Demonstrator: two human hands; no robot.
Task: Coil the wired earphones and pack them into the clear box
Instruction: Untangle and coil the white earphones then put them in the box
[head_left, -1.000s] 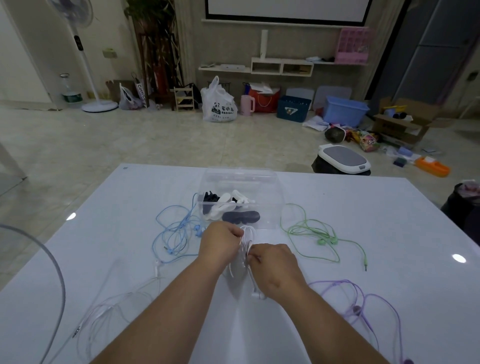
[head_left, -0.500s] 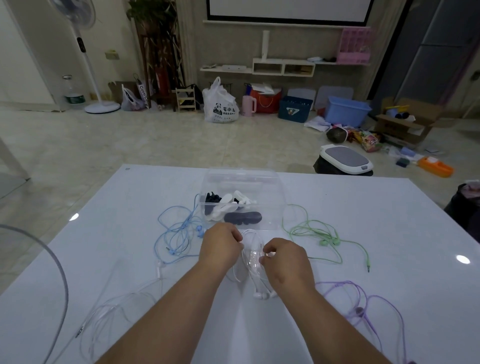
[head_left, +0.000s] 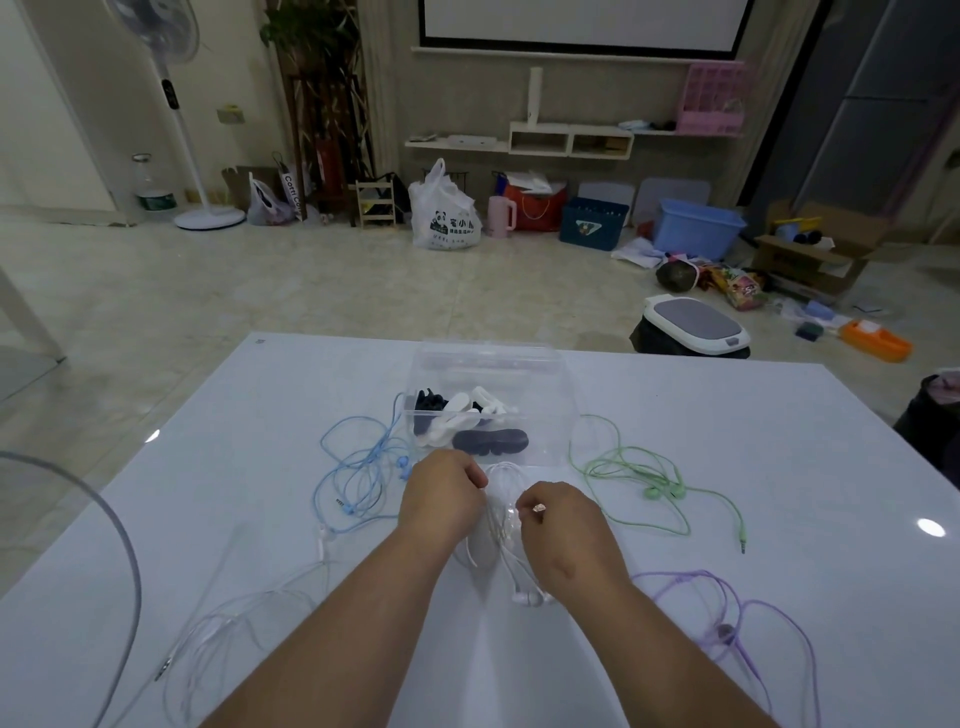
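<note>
In the lower middle of the frame, the left hand (head_left: 441, 501) and the right hand (head_left: 558, 525) meet just above a white glossy table (head_left: 779, 426), knuckles up, with the white wired earphones (head_left: 501, 512) gathered between them. The left hand's fingers are curled in around a bundle of the thin white cable. The right hand pinches the cable between thumb and fingertips, where a small pale-gold tip shows. Loops of the cable arch up between the two hands, and the rest trails down toward the bottom of the frame, with the white earbuds lying on the table beside the right wrist. Just above the hands, at the centre of the frame, stands a clear plastic box (head_left: 545, 384), open at the top. The earphones are outside it, near its front wall. Inside the box, toward its left side, lie several dark and white pieces (head_left: 467, 415) whose kind cannot be told. Loose on the table, light-blue wired earphones (head_left: 358, 478) sprawl left of the box and pale-green wired earphones (head_left: 649, 478) right of it. Lilac wired earphones (head_left: 727, 623) lie at the lower right and translucent wired earphones (head_left: 223, 639) at the lower left, all uncoiled and apart from the hands.
</note>
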